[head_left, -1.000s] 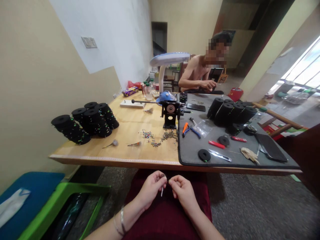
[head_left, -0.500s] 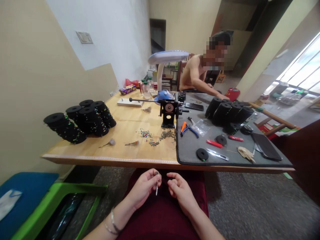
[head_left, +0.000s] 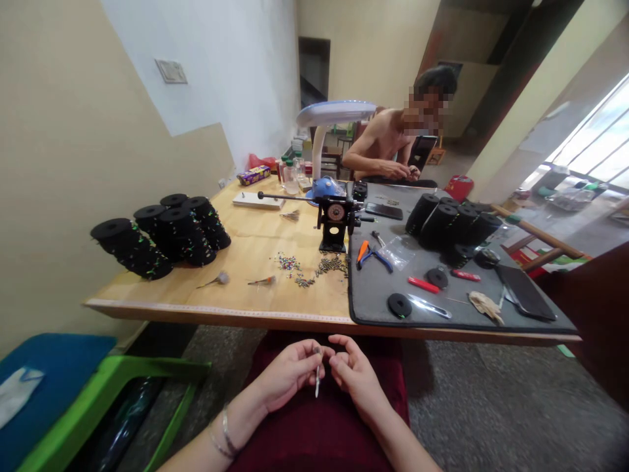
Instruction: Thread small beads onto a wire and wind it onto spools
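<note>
Small bench workshop in plain cream-walled room. Long wooden workbench at 12 o'clock, grey work mat on its right half. On bench: hand-crank winder, rows of black spools at 11 o'clock, pliers, desk lamp. Co-worker seated at far end, 12 o'clock. Barred window at 2 o'clock. Bare grey floor.

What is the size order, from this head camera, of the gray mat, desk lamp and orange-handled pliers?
Gray mat, then desk lamp, then orange-handled pliers; the lamp stands farther off, so its true size is unsure.
</note>
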Demonstrator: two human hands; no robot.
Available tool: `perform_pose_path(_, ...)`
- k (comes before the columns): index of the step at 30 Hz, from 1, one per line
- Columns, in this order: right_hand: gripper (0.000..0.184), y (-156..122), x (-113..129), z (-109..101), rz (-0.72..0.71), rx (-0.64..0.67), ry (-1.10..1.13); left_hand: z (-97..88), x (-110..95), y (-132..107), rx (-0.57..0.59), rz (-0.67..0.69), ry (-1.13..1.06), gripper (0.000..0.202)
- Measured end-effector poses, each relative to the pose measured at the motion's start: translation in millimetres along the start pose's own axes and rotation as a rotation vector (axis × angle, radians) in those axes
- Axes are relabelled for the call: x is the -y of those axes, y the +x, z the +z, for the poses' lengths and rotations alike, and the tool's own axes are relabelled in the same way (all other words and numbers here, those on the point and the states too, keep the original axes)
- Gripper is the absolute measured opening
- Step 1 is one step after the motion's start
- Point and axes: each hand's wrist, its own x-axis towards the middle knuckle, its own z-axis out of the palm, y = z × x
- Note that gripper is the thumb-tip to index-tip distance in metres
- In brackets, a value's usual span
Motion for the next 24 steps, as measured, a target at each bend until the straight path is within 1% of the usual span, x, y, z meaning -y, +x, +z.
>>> perform_pose_path(3, 0.050, 2.7, -2.8, -2.7, 0.035, 0.021, 0.073, -1.9, 3.0, 4.4, -0.028, -0.022, -0.053, 0.022)
perform_pose_path(7, 0.045, 3.7, -5.6, -5.3, 0.040, 0.056, 0.143, -5.5, 4.3, 7.7, -0.093, -0.024, -0.087, 0.020)
perform_pose_path(9, 0.042, 3.2, -5.5, -5.2, 0.044, 0.064, 0.175, -6.9, 4.4, 7.7, -0.107, -0.025, -0.095, 0.019)
perform_pose_path(12, 0.041, 3.0, -5.3, -4.2, 0.032, 0.039, 0.193, -8.5, 4.5, 6.9, -0.106, -0.020, -0.095, 0.019)
perform_pose_path(17, 0.046, 3.9, -5.3, -2.7, 0.043, -0.014, 0.152, -9.1, 4.2, 4.8, -0.114, 0.010, -0.082, 0.018)
perform_pose_path(21, 0.037, 3.7, -3.8, -1.8, 0.051, -0.042, 0.114, -8.1, 3.4, 3.3, -0.093, 0.012, -0.052, 0.019)
perform_pose_path(24, 0.032, 3.8, -3.1, -1.9, 0.045, -0.069, 0.088, -8.6, 2.2, 3.3, -0.105, 0.016, -0.049, 0.020)
